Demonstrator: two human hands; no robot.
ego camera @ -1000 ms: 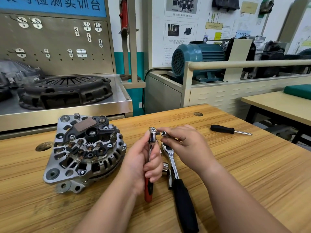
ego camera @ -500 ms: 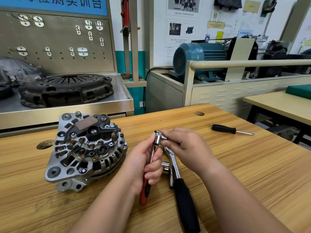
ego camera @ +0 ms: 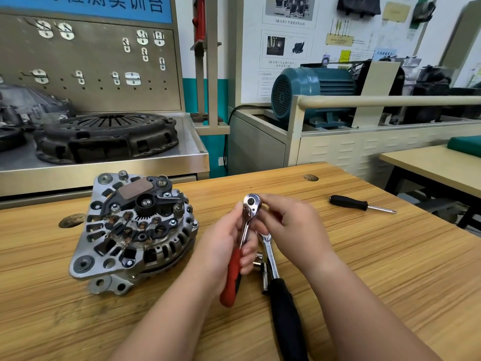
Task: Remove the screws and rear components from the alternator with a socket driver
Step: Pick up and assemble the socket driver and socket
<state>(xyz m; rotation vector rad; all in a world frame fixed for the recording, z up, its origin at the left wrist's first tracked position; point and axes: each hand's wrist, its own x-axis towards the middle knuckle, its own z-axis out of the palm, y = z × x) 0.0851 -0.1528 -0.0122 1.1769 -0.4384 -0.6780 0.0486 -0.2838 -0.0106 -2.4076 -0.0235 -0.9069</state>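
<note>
1. Nothing looks removed yet. The alternator has its black rear components in place, and several screw heads and nuts show across its back.

2. I judge the work to be at the tool-setup stage. The left hand is wrapped around the red-handled socket driver and holds it upright, clear of the alternator, chrome head uppermost.

3. The right hand has its fingertips drawn together and pinches that chrome head. Whether it is seating a socket there I cannot tell, as the fingers cover the far side.

4. All the loosening is left to do: each screw, then lifting the rear parts off.

5. The alternator sits on the worktop toward its left side, near the far edge. It is tilted so its rear face leans toward the near edge.

6. It looks used. The silver housing is ribbed and vented, with dull mounting lugs at its corners, a brown plate at the top, a black cap in the middle and copper windings showing through the openings.

7. A black-handled ratchet lies below the hands by the near edge, with chrome sockets just beside it. A screwdriver lies well apart, toward the far right corner.
</note>
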